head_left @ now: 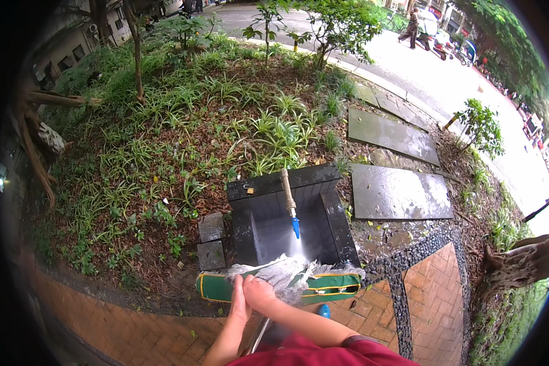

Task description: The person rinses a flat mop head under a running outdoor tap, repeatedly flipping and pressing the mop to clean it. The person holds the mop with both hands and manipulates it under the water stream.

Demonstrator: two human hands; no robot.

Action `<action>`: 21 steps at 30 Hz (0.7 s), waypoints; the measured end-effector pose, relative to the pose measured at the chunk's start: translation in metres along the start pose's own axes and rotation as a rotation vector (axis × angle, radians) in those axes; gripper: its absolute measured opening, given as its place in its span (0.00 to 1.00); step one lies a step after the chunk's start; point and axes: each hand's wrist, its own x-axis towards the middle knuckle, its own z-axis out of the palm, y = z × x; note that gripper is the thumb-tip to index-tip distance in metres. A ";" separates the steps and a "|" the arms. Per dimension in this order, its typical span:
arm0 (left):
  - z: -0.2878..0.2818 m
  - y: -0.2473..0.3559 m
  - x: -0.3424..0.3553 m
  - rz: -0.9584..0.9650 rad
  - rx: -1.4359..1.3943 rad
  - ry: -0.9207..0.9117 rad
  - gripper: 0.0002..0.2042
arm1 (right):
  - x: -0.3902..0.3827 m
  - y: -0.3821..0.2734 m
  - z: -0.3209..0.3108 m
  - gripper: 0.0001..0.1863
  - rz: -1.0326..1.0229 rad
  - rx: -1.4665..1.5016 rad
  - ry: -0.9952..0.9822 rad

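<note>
A wide flat mop (pixel 216 287), with green cloth backing edged in yellow, lies across the front of a dark stone sink (pixel 248 229). Its wet, greyish-white strands (pixel 274 273) bunch over the sink's front edge. Water sprays onto them from a tap (pixel 288 194) with a blue nozzle (pixel 296 227). My right hand (pixel 259 293) is closed on the mop at the strands, left of its middle. Right beside it, my left hand (pixel 240 297) also grips the mop, its fingers partly hidden. A metal pole (pixel 260 334) runs from under my forearms toward me.
Stone slabs (pixel 402 192) lie right of the sink, and small stone blocks (pixel 211 241) to its left. Brick paving (pixel 436 290) with pebble borders is underfoot; a blue shoe tip (pixel 324 311) shows there. Plants (pixel 280 131) grow behind; a person (pixel 412 29) walks on the far road.
</note>
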 end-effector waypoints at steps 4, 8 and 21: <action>-0.010 0.015 0.010 0.115 0.248 0.025 0.15 | 0.001 -0.006 0.001 0.11 -0.038 -0.058 -0.011; 0.003 0.024 0.021 0.218 0.583 0.153 0.12 | -0.010 -0.003 -0.029 0.23 0.174 0.293 -0.084; 0.036 0.008 0.028 0.717 0.989 -0.123 0.10 | -0.075 0.059 0.133 0.30 0.784 2.578 -0.131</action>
